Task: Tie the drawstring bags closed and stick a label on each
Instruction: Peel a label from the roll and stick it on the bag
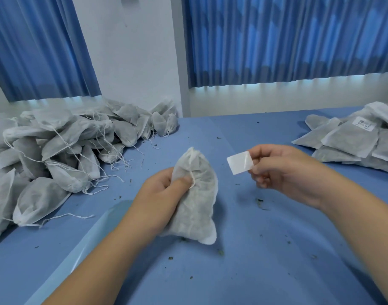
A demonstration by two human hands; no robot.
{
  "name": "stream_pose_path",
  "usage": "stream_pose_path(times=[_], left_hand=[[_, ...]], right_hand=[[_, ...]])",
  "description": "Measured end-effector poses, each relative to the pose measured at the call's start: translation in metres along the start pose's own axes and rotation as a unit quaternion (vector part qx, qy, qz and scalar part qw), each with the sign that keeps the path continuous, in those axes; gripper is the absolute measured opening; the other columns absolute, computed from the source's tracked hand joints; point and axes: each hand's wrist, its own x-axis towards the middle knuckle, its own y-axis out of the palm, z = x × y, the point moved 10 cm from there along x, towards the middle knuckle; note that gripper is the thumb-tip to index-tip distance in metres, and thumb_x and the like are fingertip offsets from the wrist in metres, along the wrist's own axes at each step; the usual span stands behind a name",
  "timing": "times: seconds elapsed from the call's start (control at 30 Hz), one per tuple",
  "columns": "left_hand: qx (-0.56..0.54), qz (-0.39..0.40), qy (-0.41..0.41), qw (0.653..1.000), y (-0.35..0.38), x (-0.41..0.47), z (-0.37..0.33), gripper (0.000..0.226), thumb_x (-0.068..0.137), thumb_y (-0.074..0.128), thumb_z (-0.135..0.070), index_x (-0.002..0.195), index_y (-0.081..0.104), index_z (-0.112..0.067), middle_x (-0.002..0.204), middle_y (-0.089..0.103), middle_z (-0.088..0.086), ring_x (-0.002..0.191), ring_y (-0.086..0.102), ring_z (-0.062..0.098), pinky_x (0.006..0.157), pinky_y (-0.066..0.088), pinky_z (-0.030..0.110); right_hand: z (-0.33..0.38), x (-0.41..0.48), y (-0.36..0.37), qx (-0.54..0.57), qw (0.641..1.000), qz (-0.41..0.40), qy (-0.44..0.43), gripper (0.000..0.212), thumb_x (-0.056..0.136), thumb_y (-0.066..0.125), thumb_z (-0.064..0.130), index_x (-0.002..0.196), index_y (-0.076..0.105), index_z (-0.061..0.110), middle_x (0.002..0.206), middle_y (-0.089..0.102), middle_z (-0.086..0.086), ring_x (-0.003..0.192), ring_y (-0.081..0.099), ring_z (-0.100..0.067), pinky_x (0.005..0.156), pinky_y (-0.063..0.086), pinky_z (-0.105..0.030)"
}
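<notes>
Soft, cool daylight glows under the blue curtains (pixel 287 40), leaving faint shadows on the table (pixel 254 260), with slight overall softness and wide-angle bending at the edges

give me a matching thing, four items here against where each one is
1 white fabric drawstring bag
2 small white rectangular label
3 heap of white bags with loose strings
4 stack of flat white bags

a right end of blue table
b pinched by right hand
c left end of table
d gripped by left hand

Pairs: 1-d, 2-b, 3-c, 4-a
</notes>
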Motion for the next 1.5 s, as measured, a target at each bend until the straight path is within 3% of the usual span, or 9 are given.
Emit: stream_pose_path(times=[0.2,0.37,0.53,0.63,0.8,0.97,1.13,1.27,1.5], left_hand=[[0.129,0.107,-0.051,0.984,0.071,0.038,-0.008,0.044,0.069,0.056,-0.047,0.083,0.063,-0.005,0.07,0.06,0.0,0.065,0.056,0.016,0.069,0.043,0.032],[0.154,0.129,-0.056,0.978,0.107,0.053,0.005,0.034,0.088,0.061,-0.037,0.085,0.067,-0.004,0.067,0.059,-0.003,0.061,0.054,0.013,0.062,0.042,0.026],[0.122,0.154,-0.049,0.979,0.114,0.043,0.014,0.023,0.089,0.064,-0.039,0.074,0.059,-0.021,0.066,0.05,-0.004,0.061,0.047,0.01,0.061,0.036,0.027],[0.09,0.174,-0.055,0.979,0.111,0.039,0.016,0.03,0.088,0.067,-0.037,0.073,0.061,-0.012,0.067,0.053,-0.002,0.062,0.05,0.012,0.063,0.038,0.028],[0.01,0.213,-0.091,0.973,0.119,0.032,0.016,0.046,0.072,0.067,-0.038,0.095,0.067,0.003,0.081,0.066,0.009,0.075,0.061,0.02,0.075,0.045,0.036],[-0.053,0.223,-0.142,0.963,0.119,0.027,0.021,0.034,0.086,0.066,-0.018,0.105,0.064,0.011,0.101,0.069,0.027,0.088,0.064,0.031,0.085,0.048,0.043],[-0.085,0.233,-0.166,0.954,0.117,0.024,0.021,0.043,0.081,0.065,-0.023,0.107,0.062,0.011,0.1,0.064,0.026,0.093,0.061,0.035,0.084,0.045,0.044],[-0.13,0.237,-0.18,0.946,0.118,0.025,0.02,0.017,0.092,0.056,-0.012,0.105,0.061,-0.002,0.092,0.059,0.016,0.087,0.058,0.028,0.073,0.046,0.035],[-0.162,0.239,-0.18,0.94,0.117,0.027,0.02,0.03,0.086,0.063,-0.012,0.111,0.064,0.004,0.095,0.065,0.016,0.086,0.064,0.026,0.07,0.051,0.031]], right_hand=[[0.009,-0.01,-0.045,0.122,0.985,-0.107,-0.061,0.025,0.085,0.049,-0.008,0.079,0.065,0.009,0.065,0.055,-0.002,0.057,0.046,-0.015,0.052,0.042,-0.023],[0.02,-0.014,-0.027,0.17,0.982,-0.018,-0.084,0.02,0.07,0.057,-0.001,0.079,0.071,0.01,0.07,0.061,-0.007,0.063,0.061,-0.018,0.052,0.05,-0.023],[0.01,-0.012,-0.013,0.068,0.995,-0.025,-0.072,0.025,0.084,0.049,-0.016,0.089,0.067,0.0,0.08,0.069,-0.018,0.07,0.068,-0.02,0.06,0.053,-0.023],[0.007,-0.011,-0.021,0.017,0.994,-0.084,-0.067,0.023,0.084,0.05,-0.016,0.09,0.067,0.0,0.083,0.071,-0.018,0.066,0.068,-0.02,0.064,0.054,-0.024],[0.01,-0.013,-0.033,-0.06,0.982,-0.159,-0.082,0.024,0.083,0.053,-0.011,0.086,0.069,0.007,0.075,0.072,-0.008,0.061,0.067,-0.016,0.073,0.057,-0.027],[0.025,-0.021,-0.037,-0.191,0.947,-0.21,-0.151,0.031,0.078,0.058,-0.006,0.075,0.07,0.022,0.073,0.068,0.0,0.065,0.064,-0.022,0.072,0.055,-0.034],[0.041,-0.029,-0.023,-0.302,0.898,-0.216,-0.236,0.032,0.077,0.062,-0.005,0.071,0.068,0.025,0.078,0.062,0.009,0.074,0.06,-0.003,0.063,0.044,-0.01],[0.045,-0.033,-0.016,-0.362,0.866,-0.211,-0.273,0.03,0.077,0.064,-0.007,0.076,0.074,0.022,0.078,0.059,0.01,0.077,0.06,-0.008,0.067,0.048,-0.018],[0.046,-0.037,-0.006,-0.449,0.823,-0.186,-0.292,0.027,0.076,0.065,-0.007,0.079,0.077,0.018,0.077,0.056,0.001,0.071,0.058,-0.016,0.065,0.043,-0.031]])
